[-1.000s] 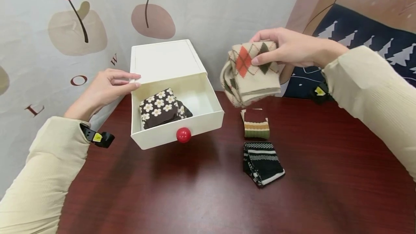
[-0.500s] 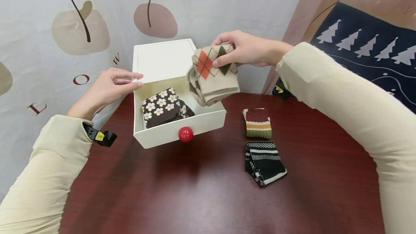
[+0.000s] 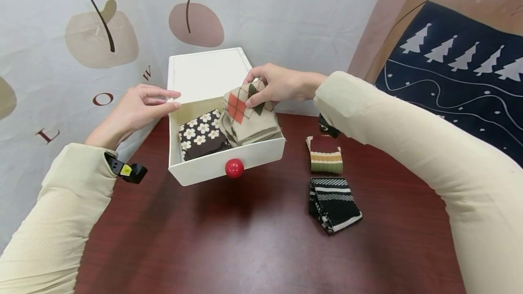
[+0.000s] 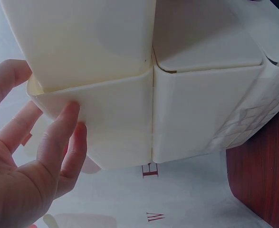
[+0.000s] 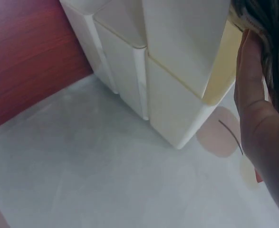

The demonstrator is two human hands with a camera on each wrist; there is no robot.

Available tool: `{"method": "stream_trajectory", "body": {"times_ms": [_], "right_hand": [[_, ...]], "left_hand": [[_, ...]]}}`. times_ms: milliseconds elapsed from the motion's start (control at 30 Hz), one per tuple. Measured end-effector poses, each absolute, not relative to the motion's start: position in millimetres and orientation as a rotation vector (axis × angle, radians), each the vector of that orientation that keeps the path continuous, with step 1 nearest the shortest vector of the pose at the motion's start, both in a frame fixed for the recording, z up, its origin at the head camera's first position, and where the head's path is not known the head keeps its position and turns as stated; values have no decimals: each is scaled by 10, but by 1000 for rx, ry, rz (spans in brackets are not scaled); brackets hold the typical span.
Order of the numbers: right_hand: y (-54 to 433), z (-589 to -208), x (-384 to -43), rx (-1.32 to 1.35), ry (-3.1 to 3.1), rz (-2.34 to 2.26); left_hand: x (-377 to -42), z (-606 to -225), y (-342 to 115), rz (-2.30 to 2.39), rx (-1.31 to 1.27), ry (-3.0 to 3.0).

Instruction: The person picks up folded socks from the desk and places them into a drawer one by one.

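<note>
Fingers of the right hand [image 3: 279, 84] clamp folded beige argyle socks [image 3: 254, 121] in the right part of a white drawer [image 3: 202, 171], beside folded brown floral socks [image 3: 200, 136]. The left hand [image 3: 136, 109], fingers apart, touches the drawer's white box casing [image 3: 206, 74]. Folded green-and-maroon striped socks [image 3: 325, 155] and, nearer, folded black-and-white socks [image 3: 336, 203] lie on the dark red worktop [image 3: 392, 235] at right.

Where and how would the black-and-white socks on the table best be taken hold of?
Probably by the right edge of the black-and-white socks, coming from above and the right with the right hand once it releases the argyle socks. They lie folded flat, layers fanning at the left, and the green-banded socks sit close beyond the far edge.
</note>
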State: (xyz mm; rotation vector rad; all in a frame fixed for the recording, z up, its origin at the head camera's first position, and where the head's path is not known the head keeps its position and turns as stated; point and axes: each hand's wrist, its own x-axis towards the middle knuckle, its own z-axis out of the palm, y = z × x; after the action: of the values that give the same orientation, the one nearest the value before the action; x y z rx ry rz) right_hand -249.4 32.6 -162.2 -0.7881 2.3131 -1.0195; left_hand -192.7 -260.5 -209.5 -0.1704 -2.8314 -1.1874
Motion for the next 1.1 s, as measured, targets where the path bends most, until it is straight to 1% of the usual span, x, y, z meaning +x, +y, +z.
{"method": "stream_trajectory", "body": {"times_ms": [367, 533, 667, 1100], "right_hand": [[161, -1699, -2438, -862, 2379, -918], [129, -1764, -2437, -778, 2362, -936], [121, -1830, -2435, -754, 2413, -862], [87, -1824, -2443, -1014, 2660, -534]], "left_hand": [[-1913, -2089, -2613, -1172, -167, -2818], [-1910, -2088, -2622, -1179, -170, -2813], [-1913, -2095, -2627, -1179, -172, -2814], [-1918, -2106, -2611, -1188, -174, -2815]]}}
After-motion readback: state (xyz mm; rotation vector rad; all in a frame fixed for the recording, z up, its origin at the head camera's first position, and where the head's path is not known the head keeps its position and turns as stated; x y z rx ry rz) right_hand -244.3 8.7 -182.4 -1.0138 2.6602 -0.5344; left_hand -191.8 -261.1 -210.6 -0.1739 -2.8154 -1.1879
